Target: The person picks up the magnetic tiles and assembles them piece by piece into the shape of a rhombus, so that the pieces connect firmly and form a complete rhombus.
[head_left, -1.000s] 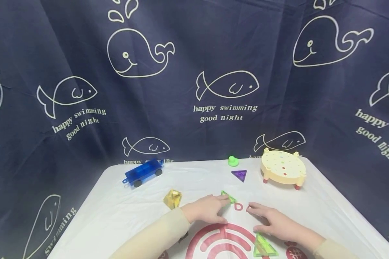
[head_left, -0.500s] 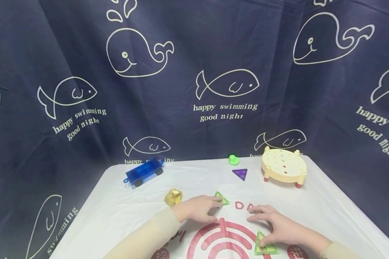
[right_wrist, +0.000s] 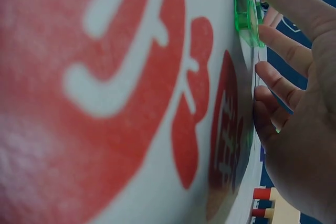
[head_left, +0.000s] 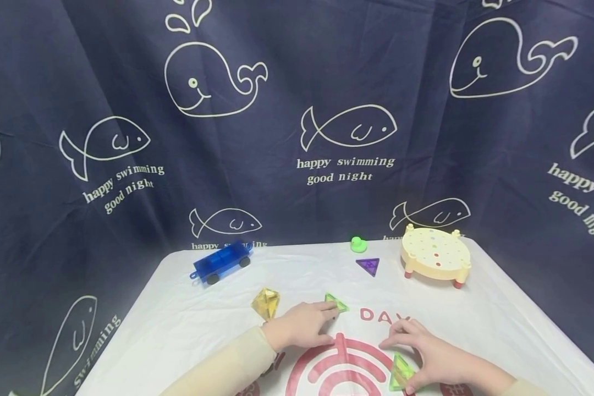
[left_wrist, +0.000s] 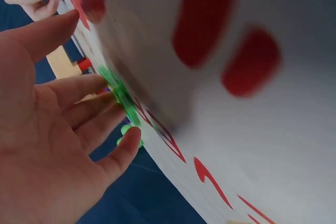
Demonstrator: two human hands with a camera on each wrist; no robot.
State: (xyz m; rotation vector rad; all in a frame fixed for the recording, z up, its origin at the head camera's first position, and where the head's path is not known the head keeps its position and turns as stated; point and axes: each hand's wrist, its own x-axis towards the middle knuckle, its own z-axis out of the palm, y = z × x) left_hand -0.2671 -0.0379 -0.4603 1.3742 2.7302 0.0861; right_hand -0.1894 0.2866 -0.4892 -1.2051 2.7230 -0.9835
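My left hand [head_left: 302, 324] reaches over the table with its fingers fairly straight. Its fingertips rest on a small green see-through triangle tile [head_left: 339, 303], which they partly cover. The left wrist view has this tile [left_wrist: 119, 93] right at those fingertips. Nearer the front, a larger green triangle tile [head_left: 399, 374] lies beside my right hand [head_left: 438, 355]. The right thumb touches this tile's right side and hides one corner, while the loosely bent fingers extend beyond it. In the right wrist view the tile [right_wrist: 245, 11] stands by the thumb and index finger, with no firm grip visible.
A yellow faceted block [head_left: 266, 303] sits left of the left hand. Farther back are a blue toy wagon [head_left: 221, 262], a purple triangle tile [head_left: 368, 266], a green toy duck [head_left: 358, 245] and a cream round toy stand [head_left: 435, 254]. A dark curtain [head_left: 277, 71] hangs behind the table.
The left hand slid the small green tile a little leftward, uncovering printed letters. My right hand drew back toward the larger green tile, and its thumb came onto the tile's right side.
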